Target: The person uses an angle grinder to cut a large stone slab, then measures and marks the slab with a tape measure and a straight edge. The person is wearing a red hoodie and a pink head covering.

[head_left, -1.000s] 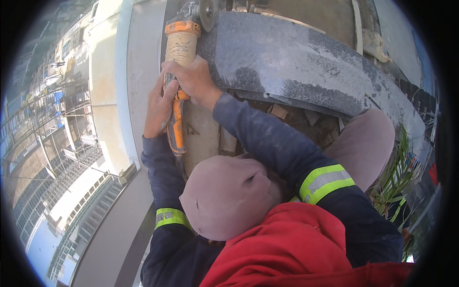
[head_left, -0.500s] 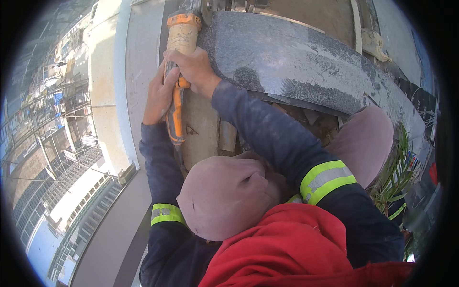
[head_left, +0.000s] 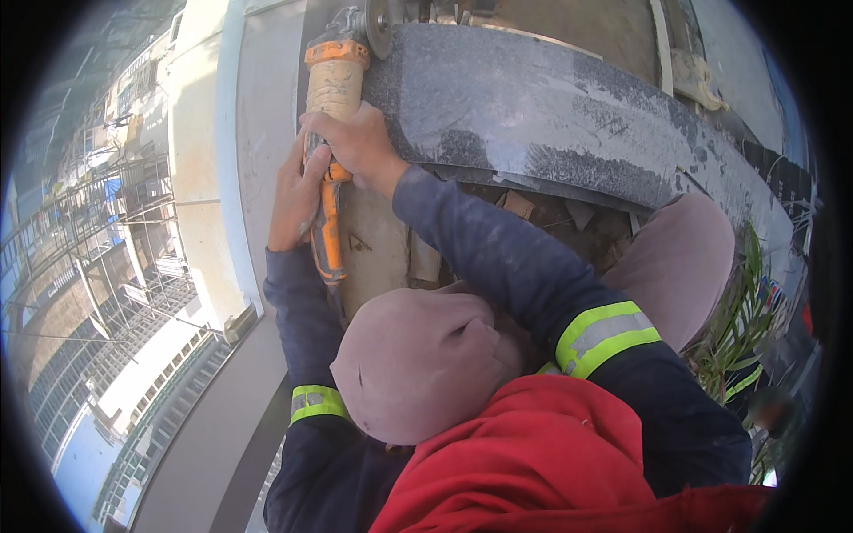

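An orange angle grinder [head_left: 335, 86], its body coated in pale dust, lies lengthwise away from me at the upper left. My right hand [head_left: 366, 149] is closed around the middle of its body from the right. Lower on the left side, my left hand [head_left: 296, 194] wraps the rear handle, its thumb pointing up along the tool. A round disc [head_left: 379, 28] sits at the grinder's far end, beside the left end of a grey speckled stone slab [head_left: 542, 102]. Whether the disc touches the slab or spins, I cannot tell. The cord runs back toward my knee.
A pale ledge [head_left: 267, 115] runs along my left, with a drop to buildings and scaffolding [head_left: 107, 213] beyond. Broken rubble [head_left: 515, 206] lies under the slab's near edge. A leafy plant [head_left: 733, 329] stands at the right, near my bent knee [head_left: 684, 266].
The grinder has shifted slightly toward me with both hands still around it, and its disc shows more fully. My left forearm has moved a little nearer and to the right.
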Demonstrator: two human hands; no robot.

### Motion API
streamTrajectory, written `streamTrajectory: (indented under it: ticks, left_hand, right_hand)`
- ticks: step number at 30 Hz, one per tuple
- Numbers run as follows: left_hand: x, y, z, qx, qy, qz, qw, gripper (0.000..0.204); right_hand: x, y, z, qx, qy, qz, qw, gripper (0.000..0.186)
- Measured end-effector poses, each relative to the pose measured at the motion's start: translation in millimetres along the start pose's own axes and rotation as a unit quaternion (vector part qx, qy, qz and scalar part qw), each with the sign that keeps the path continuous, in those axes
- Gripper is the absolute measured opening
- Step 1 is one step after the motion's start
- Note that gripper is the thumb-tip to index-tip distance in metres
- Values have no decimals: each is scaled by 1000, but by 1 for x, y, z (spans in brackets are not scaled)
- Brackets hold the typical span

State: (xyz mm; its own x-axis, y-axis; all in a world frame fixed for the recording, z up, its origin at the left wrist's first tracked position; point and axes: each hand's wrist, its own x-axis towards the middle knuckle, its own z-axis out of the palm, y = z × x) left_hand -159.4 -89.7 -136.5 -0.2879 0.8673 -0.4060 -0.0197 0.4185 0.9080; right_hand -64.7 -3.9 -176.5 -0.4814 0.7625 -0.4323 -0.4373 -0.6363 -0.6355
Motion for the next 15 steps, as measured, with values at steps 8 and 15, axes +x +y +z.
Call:
streamTrajectory:
  ticks: [8, 15]
  left_hand:
    - [4, 7, 2, 65, -1, 16, 998, 65]
    - [12, 8, 3, 26, 1, 1, 1000, 68]
  right_hand:
    - [3, -3, -1, -8, -5, -7, 1000, 29]
    - [14, 2, -4, 27, 7, -2, 1000, 39]
